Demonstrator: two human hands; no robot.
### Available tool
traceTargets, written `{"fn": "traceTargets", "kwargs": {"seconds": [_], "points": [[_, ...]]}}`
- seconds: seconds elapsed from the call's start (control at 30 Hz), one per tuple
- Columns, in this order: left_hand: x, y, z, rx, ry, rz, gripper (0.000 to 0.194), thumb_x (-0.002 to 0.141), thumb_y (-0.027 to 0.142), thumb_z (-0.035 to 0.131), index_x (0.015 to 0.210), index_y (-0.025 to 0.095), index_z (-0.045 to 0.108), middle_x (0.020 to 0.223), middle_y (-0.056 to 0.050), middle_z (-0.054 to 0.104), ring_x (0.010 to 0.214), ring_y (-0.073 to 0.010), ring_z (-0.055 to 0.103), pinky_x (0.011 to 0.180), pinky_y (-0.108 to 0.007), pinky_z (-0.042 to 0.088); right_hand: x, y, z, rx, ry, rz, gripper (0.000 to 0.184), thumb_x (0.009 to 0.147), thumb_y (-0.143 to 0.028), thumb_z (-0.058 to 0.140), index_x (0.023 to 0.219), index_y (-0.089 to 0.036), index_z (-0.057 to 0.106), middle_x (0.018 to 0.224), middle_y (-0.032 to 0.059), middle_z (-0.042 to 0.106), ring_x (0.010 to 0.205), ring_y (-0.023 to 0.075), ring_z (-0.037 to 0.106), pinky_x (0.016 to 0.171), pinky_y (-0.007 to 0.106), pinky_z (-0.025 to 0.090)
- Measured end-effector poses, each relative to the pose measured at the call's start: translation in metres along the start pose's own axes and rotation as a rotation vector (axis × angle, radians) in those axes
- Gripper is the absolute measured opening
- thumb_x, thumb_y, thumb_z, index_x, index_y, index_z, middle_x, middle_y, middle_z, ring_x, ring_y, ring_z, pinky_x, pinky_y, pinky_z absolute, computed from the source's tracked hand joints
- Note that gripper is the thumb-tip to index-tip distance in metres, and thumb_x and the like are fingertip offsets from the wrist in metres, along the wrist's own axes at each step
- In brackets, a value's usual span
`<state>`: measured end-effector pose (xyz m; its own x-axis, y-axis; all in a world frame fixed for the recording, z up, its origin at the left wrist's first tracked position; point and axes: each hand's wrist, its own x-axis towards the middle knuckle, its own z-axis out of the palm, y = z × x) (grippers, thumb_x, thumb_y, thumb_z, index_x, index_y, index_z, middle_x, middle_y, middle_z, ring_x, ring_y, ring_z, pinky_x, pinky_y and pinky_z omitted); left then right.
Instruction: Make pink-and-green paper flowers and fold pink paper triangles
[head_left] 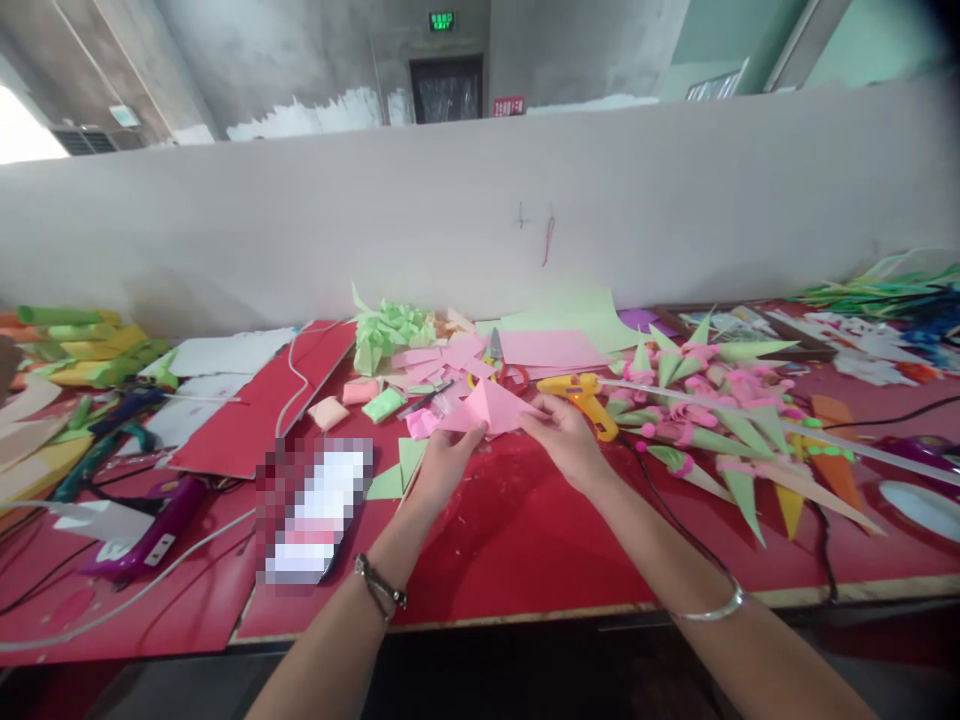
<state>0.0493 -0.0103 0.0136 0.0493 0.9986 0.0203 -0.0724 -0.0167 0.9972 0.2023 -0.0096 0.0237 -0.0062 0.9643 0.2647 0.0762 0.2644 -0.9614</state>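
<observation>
A pink sheet of paper (491,405), folded with a raised crease in its middle, is held above the red table between my two hands. My left hand (452,448) pinches its left corner, the thumb on top. At the other corner, my right hand (564,435) grips the paper between thumb and fingers. Just behind the paper lie scissors (495,346), partly hidden by it. A yellow glue gun (589,398) with a long clear glue stick rests right of my right hand. Green paper pieces (397,475) lie left of my left hand.
A phone (322,510), its screen blurred, lies on the left. Pink and green paper cones (697,400) are heaped on the right. Crumpled green paper (390,335) and pink sheets (551,348) sit by the partition (465,220). A purple power strip (150,530) and cables occupy the left.
</observation>
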Motion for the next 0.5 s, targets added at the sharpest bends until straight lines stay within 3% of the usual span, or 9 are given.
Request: {"fn": "traceTargets", "kwargs": {"seconds": [0.07, 0.13, 0.2, 0.33, 0.5], "points": [[0.006, 0.003, 0.002, 0.004, 0.003, 0.038, 0.026, 0.067, 0.036, 0.060, 0.058, 0.012, 0.058, 0.053, 0.001, 0.059, 0.051, -0.0089, 0.052, 0.058, -0.022, 0.043, 0.004, 0.003, 0.001, 0.163, 0.038, 0.019, 0.019, 0.066, -0.031, 0.061, 0.076, -0.020, 0.051, 0.073, -0.0034, 0.054, 0.065, 0.0104, 0.052, 0.062, 0.022, 0.042], [0.011, 0.004, 0.003, -0.001, 0.011, 0.062, 0.026, 0.069, 0.036, 0.058, 0.058, 0.013, 0.059, 0.053, 0.001, 0.059, 0.049, -0.0087, 0.052, 0.056, -0.022, 0.042, 0.006, 0.007, 0.004, 0.339, 0.064, 0.047, 0.032, 0.063, -0.030, 0.065, 0.090, -0.023, 0.051, 0.086, -0.0019, 0.058, 0.073, 0.0121, 0.056, 0.069, 0.026, 0.045], [0.015, 0.004, 0.005, 0.016, 0.005, 0.081, 0.028, 0.071, 0.036, 0.055, 0.056, 0.013, 0.059, 0.052, 0.000, 0.059, 0.048, -0.0091, 0.052, 0.055, -0.022, 0.042, 0.007, 0.010, 0.008, 0.398, -0.001, 0.087, 0.029, 0.064, -0.031, 0.065, 0.088, -0.021, 0.055, 0.083, -0.0003, 0.061, 0.073, 0.0136, 0.058, 0.072, 0.030, 0.047], [0.016, -0.001, 0.008, 0.097, -0.020, 0.094, 0.026, 0.073, 0.031, 0.053, 0.056, 0.013, 0.059, 0.054, -0.001, 0.062, 0.053, -0.0113, 0.056, 0.058, -0.022, 0.044, 0.006, 0.014, 0.014, 0.250, -0.139, 0.142, 0.019, 0.067, -0.034, 0.063, 0.074, -0.016, 0.063, 0.072, 0.0030, 0.066, 0.070, 0.0166, 0.061, 0.074, 0.033, 0.049], [0.012, -0.010, 0.008, 0.175, -0.012, 0.178, 0.016, 0.072, 0.028, 0.055, 0.068, 0.013, 0.061, 0.069, -0.003, 0.067, 0.065, -0.0132, 0.060, 0.064, -0.023, 0.046, 0.004, 0.019, 0.011, 0.131, -0.064, 0.162, 0.016, 0.066, -0.035, 0.062, 0.068, -0.019, 0.063, 0.063, 0.0008, 0.065, 0.064, 0.0161, 0.061, 0.069, 0.032, 0.050]]}}
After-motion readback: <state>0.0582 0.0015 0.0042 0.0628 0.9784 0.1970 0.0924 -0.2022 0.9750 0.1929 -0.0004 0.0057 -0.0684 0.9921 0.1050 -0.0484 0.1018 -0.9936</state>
